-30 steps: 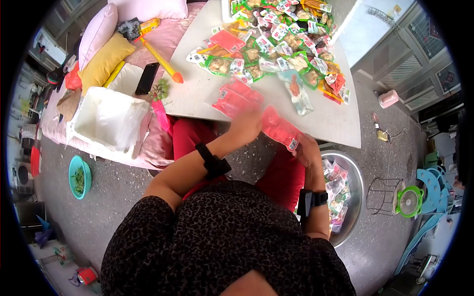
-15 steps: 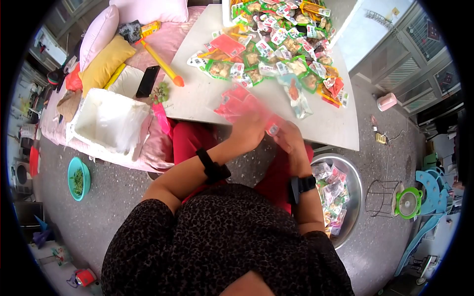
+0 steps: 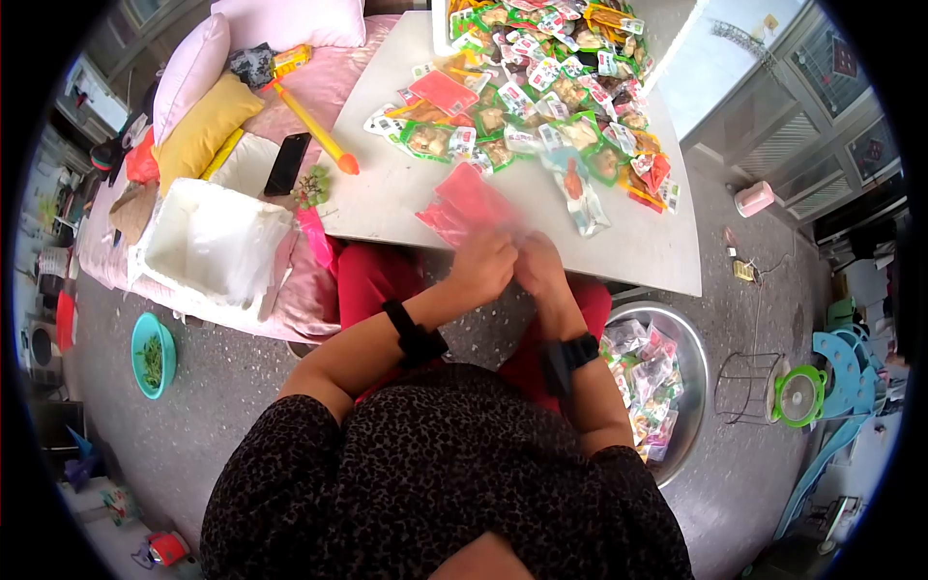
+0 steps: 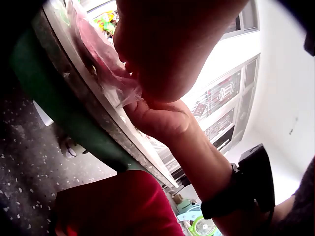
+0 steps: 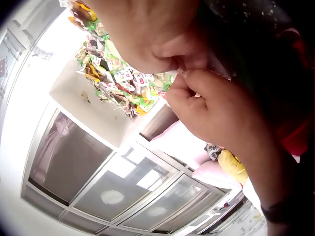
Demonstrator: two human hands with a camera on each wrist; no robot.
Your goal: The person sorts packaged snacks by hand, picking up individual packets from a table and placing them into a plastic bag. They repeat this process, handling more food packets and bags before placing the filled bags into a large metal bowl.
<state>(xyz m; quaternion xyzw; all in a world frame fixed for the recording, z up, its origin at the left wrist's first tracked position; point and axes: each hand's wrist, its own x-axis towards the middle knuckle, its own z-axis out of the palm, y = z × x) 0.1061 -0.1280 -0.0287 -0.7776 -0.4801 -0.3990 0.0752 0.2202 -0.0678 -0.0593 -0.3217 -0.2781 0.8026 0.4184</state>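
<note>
A pink-red plastic packet (image 3: 466,201) lies near the table's front edge, its near end running under the fingers. My left hand (image 3: 483,266) pinches that end with curled fingers. Close beside it on the right, my right hand (image 3: 539,263) is curled too, knuckles nearly against the left. In the left wrist view the packet's clear plastic end (image 4: 123,93) is gathered between the two hands. Fingertips of both hands meet in the right wrist view, where the left hand (image 5: 211,101) hides most of the plastic.
Many snack packets (image 3: 570,92) are heaped at the table's back, with a whitish packet (image 3: 580,193) in front. A metal basin (image 3: 698,387) of packets stands on the floor at right. Leftward are a foam box (image 3: 164,227), a phone (image 3: 288,164) and a yellow-orange stick (image 3: 314,129).
The right hand has moved left to meet the left hand. The pink-red strip stretched between them a second ago is now covered at the hands.
</note>
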